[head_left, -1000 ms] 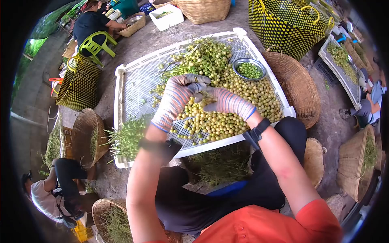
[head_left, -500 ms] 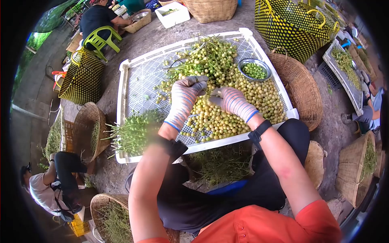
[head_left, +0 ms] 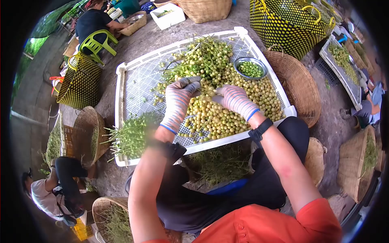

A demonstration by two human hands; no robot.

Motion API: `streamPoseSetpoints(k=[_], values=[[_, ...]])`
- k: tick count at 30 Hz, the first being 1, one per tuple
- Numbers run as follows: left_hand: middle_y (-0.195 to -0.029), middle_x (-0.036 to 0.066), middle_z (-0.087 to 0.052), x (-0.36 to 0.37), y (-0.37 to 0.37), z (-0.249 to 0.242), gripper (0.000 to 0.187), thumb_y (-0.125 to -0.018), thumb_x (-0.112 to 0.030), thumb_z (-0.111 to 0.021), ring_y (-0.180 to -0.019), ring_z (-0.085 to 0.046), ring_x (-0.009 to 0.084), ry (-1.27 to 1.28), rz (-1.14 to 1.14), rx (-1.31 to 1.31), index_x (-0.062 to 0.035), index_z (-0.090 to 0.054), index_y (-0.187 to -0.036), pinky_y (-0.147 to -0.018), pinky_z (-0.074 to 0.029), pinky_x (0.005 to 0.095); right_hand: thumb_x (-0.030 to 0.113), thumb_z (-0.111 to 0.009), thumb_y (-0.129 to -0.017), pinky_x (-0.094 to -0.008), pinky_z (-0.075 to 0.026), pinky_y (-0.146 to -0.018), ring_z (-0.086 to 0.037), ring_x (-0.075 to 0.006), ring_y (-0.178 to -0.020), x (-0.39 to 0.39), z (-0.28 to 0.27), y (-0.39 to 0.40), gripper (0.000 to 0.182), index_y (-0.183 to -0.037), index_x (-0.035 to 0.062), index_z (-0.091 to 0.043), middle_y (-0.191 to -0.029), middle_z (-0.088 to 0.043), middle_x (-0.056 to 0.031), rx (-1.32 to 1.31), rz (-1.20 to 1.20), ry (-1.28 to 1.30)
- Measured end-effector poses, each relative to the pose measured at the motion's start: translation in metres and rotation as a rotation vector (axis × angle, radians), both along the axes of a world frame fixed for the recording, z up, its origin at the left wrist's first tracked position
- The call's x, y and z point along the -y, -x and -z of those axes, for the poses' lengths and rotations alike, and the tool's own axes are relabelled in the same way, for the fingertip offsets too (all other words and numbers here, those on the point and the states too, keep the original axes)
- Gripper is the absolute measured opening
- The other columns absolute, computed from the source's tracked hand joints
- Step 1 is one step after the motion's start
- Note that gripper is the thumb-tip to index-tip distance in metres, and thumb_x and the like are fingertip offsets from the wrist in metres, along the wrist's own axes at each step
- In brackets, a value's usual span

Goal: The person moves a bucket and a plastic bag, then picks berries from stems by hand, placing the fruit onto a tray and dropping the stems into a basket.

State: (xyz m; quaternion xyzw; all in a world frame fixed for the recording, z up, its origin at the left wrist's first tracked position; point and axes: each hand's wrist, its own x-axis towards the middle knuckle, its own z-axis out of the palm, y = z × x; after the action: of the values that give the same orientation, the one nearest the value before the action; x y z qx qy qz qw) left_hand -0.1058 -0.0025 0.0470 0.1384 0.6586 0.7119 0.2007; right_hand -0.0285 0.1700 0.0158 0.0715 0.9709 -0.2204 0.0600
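Observation:
Both my hands wear striped knit gloves and work close together above a white mesh tray. My left hand is closed in a pinch on a thin berry sprig, partly hidden by the fingers. Facing it, my right hand pinches at the berries between the two; its fingertips hide what they grip. Loose round yellow-green berries cover the tray below the hands. Beyond lies a heap of berry sprigs. A metal bowl with bright green berries stands at the right. Bare green stems lie bunched at the tray's left corner.
A wicker basket stands against the tray's right side, with a black-and-yellow woven bag behind. Baskets with stems, such as a wicker basket, stand at left. A person on a green chair sits farther back; other people work at both sides.
The whole view has shifted slightly, with the tray a little lower left. My hands stay close together at the berries, the right fingers slightly turned.

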Motion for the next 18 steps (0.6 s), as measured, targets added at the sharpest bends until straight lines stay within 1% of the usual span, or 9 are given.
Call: streamPoseSetpoints(k=[5,7,8,9,11,12,15,16,18], values=[[-0.087,0.010,-0.068,-0.003,-0.005,-0.006,0.019,-0.086,-0.005,-0.064,-0.076,-0.065,0.0173,-0.049,0.024,0.012,0.0029,-0.065,-0.103,-0.072,-0.058,0.0292,0.056,-0.066,-0.074,-0.0403,-0.047,-0.089,-0.062,-0.0310,-0.099,-0.009,-0.014,-0.002,0.059,-0.112,0.0101,-0.065,-0.103,-0.066,-0.0149,0.157,-0.037,-0.157],[-0.089,0.010,-0.068,-0.005,-0.009,-0.012,0.020,-0.086,-0.005,-0.064,-0.077,-0.066,0.0173,-0.084,0.062,0.041,0.0031,-0.065,-0.104,-0.072,-0.057,0.0287,0.049,-0.076,-0.067,-0.0405,-0.045,-0.093,-0.060,-0.0312,-0.105,-0.007,0.006,0.003,0.061,-0.113,0.0086,-0.065,-0.108,-0.065,-0.0146,-0.512,-0.097,0.042],[-0.089,0.010,-0.068,-0.006,-0.011,-0.014,0.020,-0.086,-0.005,-0.064,-0.077,-0.066,0.0173,-0.086,0.062,0.041,0.0031,-0.065,-0.104,-0.072,-0.057,0.0287,0.035,-0.079,-0.068,-0.0375,-0.046,-0.092,-0.062,-0.0256,-0.101,-0.004,0.009,0.009,0.050,-0.108,0.0096,-0.067,-0.105,-0.067,-0.0117,-0.477,-0.140,0.328],[-0.090,0.010,-0.068,-0.007,-0.012,-0.015,0.020,-0.086,-0.005,-0.063,-0.077,-0.066,0.0173,-0.098,0.090,0.034,0.0032,-0.065,-0.104,-0.072,-0.057,0.0286,0.035,-0.079,-0.068,-0.0375,-0.046,-0.092,-0.062,-0.0256,-0.101,-0.003,0.010,0.011,0.050,-0.108,0.0096,-0.067,-0.105,-0.067,-0.0117,-0.477,-0.140,0.327],[-0.090,0.011,-0.068,-0.006,-0.013,-0.014,0.020,-0.086,-0.004,-0.063,-0.077,-0.066,0.0173,-0.100,0.120,0.030,0.0034,-0.065,-0.105,-0.072,-0.057,0.0286,0.027,-0.075,-0.074,-0.0328,-0.047,-0.088,-0.064,-0.0195,-0.093,0.001,0.016,0.012,0.034,-0.104,0.0118,-0.068,-0.099,-0.069,-0.0091,-0.068,-0.149,0.481],[-0.091,0.011,-0.068,-0.005,-0.011,-0.015,0.020,-0.086,-0.004,-0.062,-0.078,-0.066,0.0173,-0.083,0.094,0.008,0.0036,-0.065,-0.105,-0.072,-0.057,0.0284,0.021,-0.072,-0.078,-0.0296,-0.048,-0.084,-0.064,-0.0156,-0.087,-0.001,0.047,0.020,0.022,-0.099,0.0135,-0.069,-0.094,-0.070,-0.0068,-0.222,-0.236,0.618],[-0.090,0.011,-0.068,-0.002,-0.005,-0.013,0.021,-0.086,-0.004,-0.062,-0.077,-0.066,0.0170,-0.078,0.066,-0.009,0.0042,-0.064,-0.106,-0.072,-0.057,0.0282,0.020,-0.071,-0.079,-0.0302,-0.048,-0.084,-0.063,-0.0147,-0.088,0.003,0.048,0.021,0.020,-0.099,0.0140,-0.069,-0.095,-0.070,-0.0064,-0.109,-0.197,0.731],[-0.089,0.011,-0.068,-0.001,-0.004,-0.011,0.022,-0.086,-0.004,-0.062,-0.076,-0.066,0.0168,-0.077,0.051,-0.003,0.0041,-0.064,-0.106,-0.071,-0.057,0.0283,0.020,-0.071,-0.081,-0.0308,-0.048,-0.084,-0.062,-0.0134,-0.087,0.003,0.041,0.019,0.021,-0.101,0.0147,-0.069,-0.093,-0.069,-0.0046,-0.078,-0.217,0.545],[-0.087,0.010,-0.068,0.001,-0.003,-0.009,0.021,-0.086,-0.004,-0.063,-0.074,-0.065,0.0165,-0.066,0.025,0.005,0.0039,-0.064,-0.106,-0.070,-0.057,0.0286,0.022,-0.071,-0.082,-0.0309,-0.049,-0.083,-0.062,-0.0134,-0.086,0.012,0.033,0.012,0.021,-0.101,0.0132,-0.068,-0.091,-0.069,-0.0036,-0.094,-0.185,0.590]])
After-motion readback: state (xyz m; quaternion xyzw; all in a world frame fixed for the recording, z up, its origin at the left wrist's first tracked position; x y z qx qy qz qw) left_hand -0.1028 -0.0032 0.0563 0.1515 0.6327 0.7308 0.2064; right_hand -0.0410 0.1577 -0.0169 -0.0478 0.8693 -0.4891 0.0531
